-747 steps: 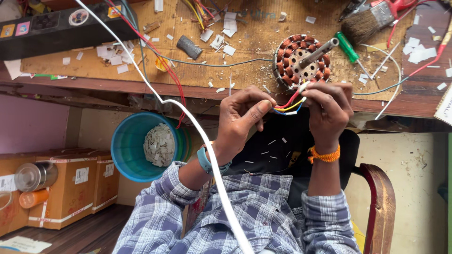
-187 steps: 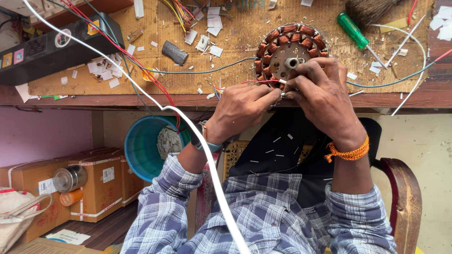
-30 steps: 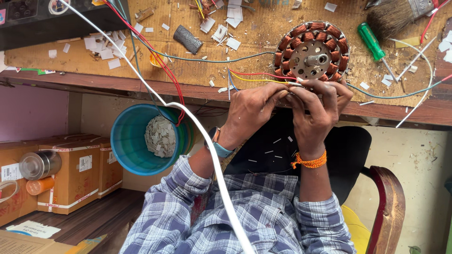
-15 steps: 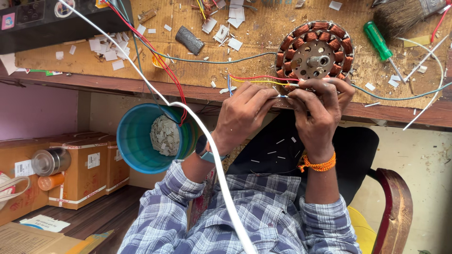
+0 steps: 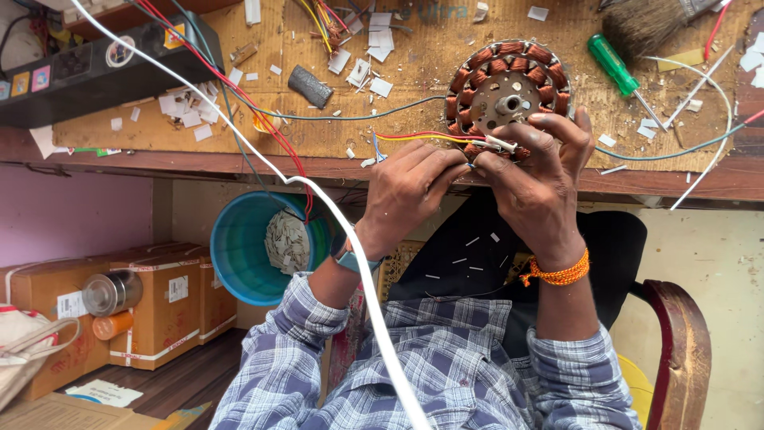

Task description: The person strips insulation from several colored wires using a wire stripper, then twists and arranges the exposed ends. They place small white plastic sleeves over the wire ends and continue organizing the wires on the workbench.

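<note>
A round motor stator point(image 5: 507, 91) with copper windings lies near the front edge of the wooden workbench point(image 5: 414, 119). Red and yellow lead wires point(image 5: 414, 137) run from it toward the left. My left hand point(image 5: 410, 191) pinches the wire ends at the bench edge. My right hand point(image 5: 535, 179) meets it fingertip to fingertip, gripping the same leads and a small white sleeve, with its fingers resting against the stator's near rim.
A green-handled screwdriver point(image 5: 611, 64), a brush point(image 5: 645, 24), paper scraps and loose wires litter the bench. A black power strip point(image 5: 87, 76) sits at the left. Below are a blue bucket point(image 5: 259, 247), cardboard boxes point(image 5: 151, 306) and a wooden chair arm point(image 5: 680, 350). A white cable point(image 5: 350, 255) crosses in front.
Both hands have risen slightly toward the stator and stay pinched on the leads. The view has shifted a little; the stator has not moved.
</note>
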